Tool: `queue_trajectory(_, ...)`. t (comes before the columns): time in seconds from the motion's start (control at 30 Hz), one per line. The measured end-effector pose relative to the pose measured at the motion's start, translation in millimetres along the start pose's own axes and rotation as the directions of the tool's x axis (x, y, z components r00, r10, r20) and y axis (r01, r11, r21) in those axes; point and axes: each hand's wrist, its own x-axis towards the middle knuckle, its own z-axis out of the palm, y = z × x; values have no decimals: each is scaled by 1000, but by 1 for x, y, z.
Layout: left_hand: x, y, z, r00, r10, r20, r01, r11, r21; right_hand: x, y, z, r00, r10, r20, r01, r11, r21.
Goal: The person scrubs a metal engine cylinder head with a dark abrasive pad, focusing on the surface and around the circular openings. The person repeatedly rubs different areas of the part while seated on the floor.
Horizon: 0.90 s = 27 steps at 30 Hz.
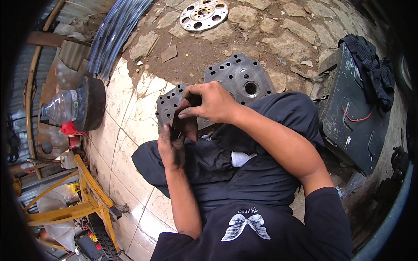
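A dark reddish-brown sheet [188, 126], bent over and looking like sandpaper, is between my two hands above my crossed legs. My right hand [212, 102] reaches across and pinches its upper part between thumb and fingers. At its lower left, my left hand [172, 150] is raised with blackened fingers closed about the edge; some fingertips are hidden behind the sheet. Just beyond the hands lies a grey machined engine cylinder head [261, 79] with round bores and bolt holes. Another flat grey section with holes [167, 103] shows to the left of my right hand, its join hidden.
A round metal plate with large holes [191, 15] lies on the stony ground ahead. At right stands a dark metal box [355, 126] with a cloth [370, 65] over it. On the left are a plastic bottle [63, 106], a yellow frame [93, 187] and corrugated sheets [115, 32].
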Motion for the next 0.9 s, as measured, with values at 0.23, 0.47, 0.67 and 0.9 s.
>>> queue_trajectory(0.23,-5,-5,5,969,240,-56,-211,925,315,-1,10,8,998,-63,-12,62,993,-96)
queue_trajectory(0.47,-8,3,16,953,264,-151,-182,892,413,-5,5,13,999,5,34,-4,999,-47)
queue_trajectory(0.67,-4,-4,13,939,324,-117,-248,870,426,-6,1,17,991,85,108,-90,995,44)
queue_trajectory(0.9,-4,-2,14,894,431,-121,-324,811,488,-5,-3,16,985,71,159,-80,995,54)
